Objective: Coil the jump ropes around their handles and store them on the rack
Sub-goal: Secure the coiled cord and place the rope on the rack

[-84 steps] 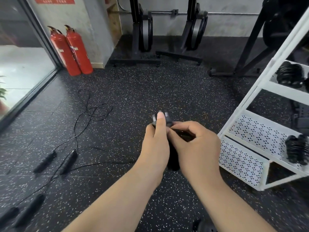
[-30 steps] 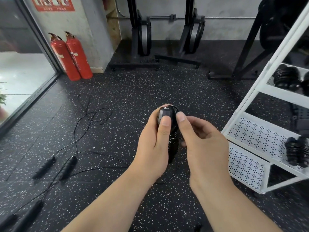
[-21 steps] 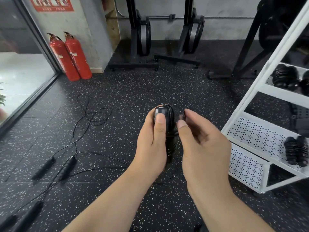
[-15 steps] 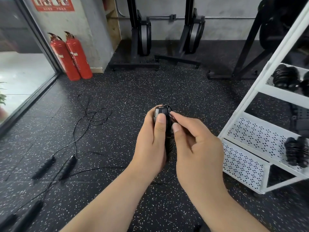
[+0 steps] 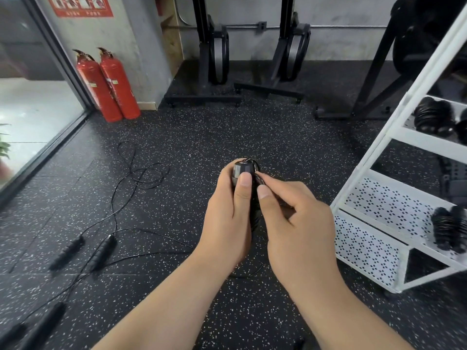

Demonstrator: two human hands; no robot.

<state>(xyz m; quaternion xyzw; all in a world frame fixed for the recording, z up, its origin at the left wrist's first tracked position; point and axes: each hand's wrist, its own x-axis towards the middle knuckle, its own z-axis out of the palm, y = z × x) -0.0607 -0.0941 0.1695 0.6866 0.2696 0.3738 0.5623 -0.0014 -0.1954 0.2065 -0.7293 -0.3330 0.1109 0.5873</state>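
The left thumb (image 5: 244,182) lies flat along the front of a black jump rope (image 5: 243,169), whose cord is coiled round its handles. The other fingers of the left hand (image 5: 227,218) are curled round the bundle from behind, holding it upright. The right hand (image 5: 298,228) pinches a strand of cord (image 5: 258,176) between thumb and forefinger just beside the bundle's grey cap, with its remaining fingers folded in. The bundle is held over the speckled rubber floor (image 5: 202,137), left of the white rack (image 5: 390,122).

Coiled ropes (image 5: 447,228) already lie on the rack's lower perforated shelf, with more (image 5: 432,117) on the shelf above. To the near left, loose jump ropes (image 5: 101,252) sprawl uncoiled on the floor, and one cord loops away toward the far left. Two red fire extinguishers (image 5: 108,84) stand against the far wall; their labels are too small to read. The writing on the red poster (image 5: 80,5) above them is not legible either.
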